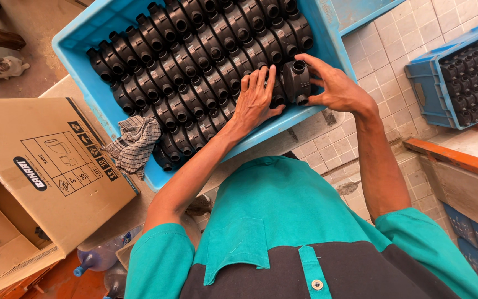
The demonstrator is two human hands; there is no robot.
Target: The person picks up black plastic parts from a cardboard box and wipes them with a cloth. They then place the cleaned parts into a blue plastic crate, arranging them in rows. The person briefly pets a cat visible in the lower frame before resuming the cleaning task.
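A floor of small pale square tiles (385, 61) spreads under everything, dusty and worn, with a wooden ledge edged in orange (455, 158) at the right. A big brown cardboard box (40, 166) lies open at the left. At the centre sits a light blue plastic crate (78, 41), tilted in this view, packed with neat slanting rows of black plastic pipe fittings (195, 61); each is a short, smooth, rounded piece with round open ends. A second, darker blue crate (424, 83) at the right holds more of the same. A checked grey cloth (135, 145) hangs over the near rim of the first crate.

The left hand (255, 99) lies flat, fingers together and stretched out, pressing on the fittings in the near rows. The right hand (336, 86) is clamped around one larger black fitting (296, 82), which stands at the crate's near right corner, probably touching its neighbours, though the fingers hide that edge.
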